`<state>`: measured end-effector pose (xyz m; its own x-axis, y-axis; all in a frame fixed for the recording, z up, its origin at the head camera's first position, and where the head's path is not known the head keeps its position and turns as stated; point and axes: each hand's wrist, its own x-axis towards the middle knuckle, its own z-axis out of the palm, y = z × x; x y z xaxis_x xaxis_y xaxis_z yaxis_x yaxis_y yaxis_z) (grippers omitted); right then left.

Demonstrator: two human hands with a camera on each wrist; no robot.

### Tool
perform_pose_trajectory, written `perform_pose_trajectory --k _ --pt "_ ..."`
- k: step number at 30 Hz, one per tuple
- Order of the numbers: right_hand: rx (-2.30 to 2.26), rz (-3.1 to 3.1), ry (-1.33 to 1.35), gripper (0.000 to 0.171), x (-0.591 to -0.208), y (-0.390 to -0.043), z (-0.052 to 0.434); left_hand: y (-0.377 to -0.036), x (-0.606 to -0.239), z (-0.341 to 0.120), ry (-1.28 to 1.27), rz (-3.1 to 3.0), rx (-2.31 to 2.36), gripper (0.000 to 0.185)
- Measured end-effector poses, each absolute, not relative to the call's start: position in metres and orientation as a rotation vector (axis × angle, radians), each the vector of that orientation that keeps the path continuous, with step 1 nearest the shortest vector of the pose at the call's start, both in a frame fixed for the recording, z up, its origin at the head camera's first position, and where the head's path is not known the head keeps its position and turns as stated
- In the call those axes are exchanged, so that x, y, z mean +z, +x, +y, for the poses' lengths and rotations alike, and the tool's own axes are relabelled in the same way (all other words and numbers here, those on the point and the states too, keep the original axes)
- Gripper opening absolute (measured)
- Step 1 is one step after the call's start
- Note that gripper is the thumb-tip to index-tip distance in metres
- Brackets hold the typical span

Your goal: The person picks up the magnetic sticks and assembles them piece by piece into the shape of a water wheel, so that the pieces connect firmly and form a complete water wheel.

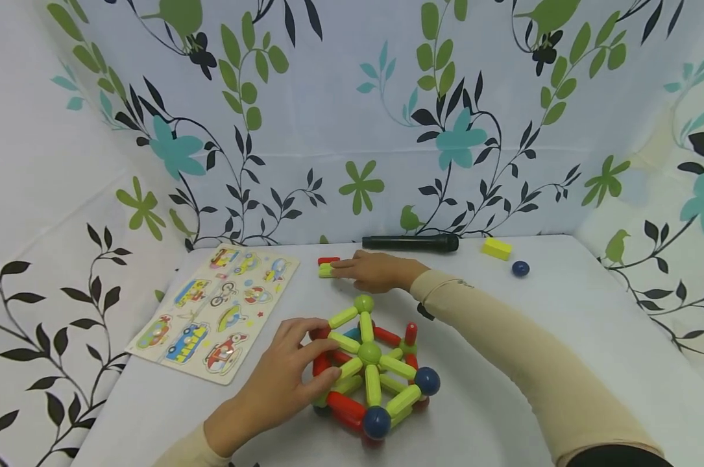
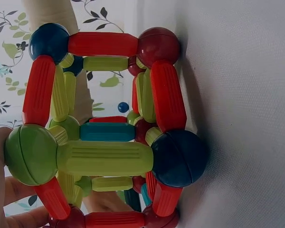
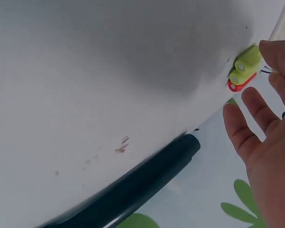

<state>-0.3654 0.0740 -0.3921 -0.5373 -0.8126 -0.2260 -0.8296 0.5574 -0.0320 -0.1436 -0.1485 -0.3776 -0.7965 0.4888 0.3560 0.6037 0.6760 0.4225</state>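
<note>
A cage-like model of magnetic rods and balls (image 1: pixel 370 352) stands on the white table, built from lime, red and teal rods with green, red and blue balls. My left hand (image 1: pixel 281 376) holds its left side, thumb and fingers around the rods; its fingertips (image 2: pixel 31 216) show behind a green ball (image 2: pixel 32 154) in the left wrist view. Far off at the back, my right hand (image 1: pixel 381 271) reaches over two loose lime rods (image 1: pixel 326 270) and a red rod (image 1: pixel 328 261). In the right wrist view its fingers (image 3: pixel 240 126) are spread, with the thumb tip right at the lime rods (image 3: pixel 247 64).
A wooden picture puzzle board (image 1: pixel 211 311) lies at the left. Along the back edge are a black microphone-like cylinder (image 1: pixel 410 243), a yellow block (image 1: pixel 496 248) and a loose blue ball (image 1: pixel 520 268). Leaf-patterned cloth (image 1: pixel 340 130) hangs behind the table.
</note>
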Motion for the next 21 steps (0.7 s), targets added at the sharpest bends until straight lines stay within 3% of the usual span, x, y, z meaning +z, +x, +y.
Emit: perform_pose_trajectory --k 6,15,21 --pt "0.178 2.564 -1.374 0.057 -0.398 -0.372 0.054 -0.144 -0.376 -0.151 -0.902 -2.682 -0.785 0.027" --pt "0.116 2.717 -1.245 0.028 -0.403 -0.366 0.065 -0.144 -0.377 -0.15 -0.895 -2.666 -0.777 0.027" --pt "0.108 2.693 -1.069 0.018 -0.407 -0.365 0.079 -0.144 -0.376 -0.15 -0.918 -2.656 -0.798 0.027"
